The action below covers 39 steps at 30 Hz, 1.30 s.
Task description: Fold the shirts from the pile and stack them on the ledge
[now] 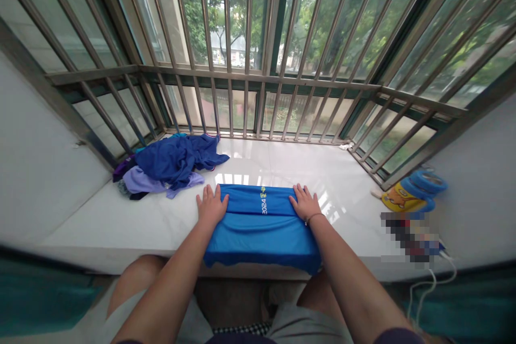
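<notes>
A blue T-shirt lies on the white window sill in front of me, its far part folded over into a flat band with "2024" printed on it. Its near end hangs a little over the sill's front edge. My left hand rests with fingers spread at the left end of the folded band. At the right end lies my right hand, also with fingers spread, a thin bracelet on its wrist. Both hands press flat on the fabric and sill, gripping nothing.
A heap of dark blue and purple clothes lies at the left by the window bars. On the right stand a blue and yellow jug and a blurred-out item with white cables. The glossy sill ends before my knees.
</notes>
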Tool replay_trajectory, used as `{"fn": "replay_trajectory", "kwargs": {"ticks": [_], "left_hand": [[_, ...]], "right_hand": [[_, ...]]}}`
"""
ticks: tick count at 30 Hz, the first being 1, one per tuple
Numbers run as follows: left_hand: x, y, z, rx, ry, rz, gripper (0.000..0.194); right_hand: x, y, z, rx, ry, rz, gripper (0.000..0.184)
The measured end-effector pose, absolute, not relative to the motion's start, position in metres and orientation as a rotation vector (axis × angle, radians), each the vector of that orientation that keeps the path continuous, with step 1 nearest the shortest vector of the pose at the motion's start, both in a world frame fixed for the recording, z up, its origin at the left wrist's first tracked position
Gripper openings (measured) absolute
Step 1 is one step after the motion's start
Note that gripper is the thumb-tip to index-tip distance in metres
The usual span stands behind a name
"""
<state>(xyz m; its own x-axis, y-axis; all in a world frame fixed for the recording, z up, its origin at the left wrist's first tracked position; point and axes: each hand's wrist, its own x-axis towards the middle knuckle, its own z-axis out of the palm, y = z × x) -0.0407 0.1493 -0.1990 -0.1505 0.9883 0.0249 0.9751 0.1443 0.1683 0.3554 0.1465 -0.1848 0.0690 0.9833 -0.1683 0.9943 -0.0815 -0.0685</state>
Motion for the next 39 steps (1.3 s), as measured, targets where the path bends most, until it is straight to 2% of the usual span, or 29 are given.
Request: {"fn": "replay_trajectory", "kwargs": {"ticks": [6, 9, 12, 17, 19, 22, 25, 33, 39], "left_hand": [[-0.034, 0.180, -0.177, 1.943, 2.272, 0.012, 0.080], [-0.038, 0.200, -0.158, 2.022, 2.176, -0.067, 0.072], [-0.042, 0.222, -0.145, 2.164, 2.014, -0.049, 0.063], [-0.039, 0.249, -0.138, 2.310, 1.729, -0.112, 0.073], [-0.035, 0.256, -0.136, 2.308, 1.705, -0.159, 0.062], [-0.029, 0.263, -0.130, 2.302, 1.705, -0.190, 0.034], [-0.028, 0.266, -0.120, 2.331, 1.730, -0.090, 0.022], [-0.051, 0.243, -0.085, 2.373, 1.771, 0.323, 0.019], [-0.067, 0.170, -0.105, 2.359, 1.705, 0.458, 0.024]], "right_hand": [[0.356, 0.173, -0.179, 2.186, 2.015, -0.257, 0.072], [0.357, 0.183, -0.171, 2.149, 2.031, -0.253, 0.069], [0.362, 0.192, -0.159, 2.100, 2.084, -0.247, 0.062], [0.373, 0.205, -0.140, 1.998, 2.151, -0.284, 0.044], [0.375, 0.208, -0.135, 1.966, 2.172, -0.282, 0.033], [0.374, 0.208, -0.129, 1.949, 2.225, -0.229, 0.022], [0.374, 0.204, -0.121, 1.983, 2.270, -0.159, 0.021], [0.386, 0.175, -0.082, 2.114, 2.372, 0.067, 0.021], [0.385, 0.107, -0.093, 2.086, 2.538, 0.145, 0.019]]}}
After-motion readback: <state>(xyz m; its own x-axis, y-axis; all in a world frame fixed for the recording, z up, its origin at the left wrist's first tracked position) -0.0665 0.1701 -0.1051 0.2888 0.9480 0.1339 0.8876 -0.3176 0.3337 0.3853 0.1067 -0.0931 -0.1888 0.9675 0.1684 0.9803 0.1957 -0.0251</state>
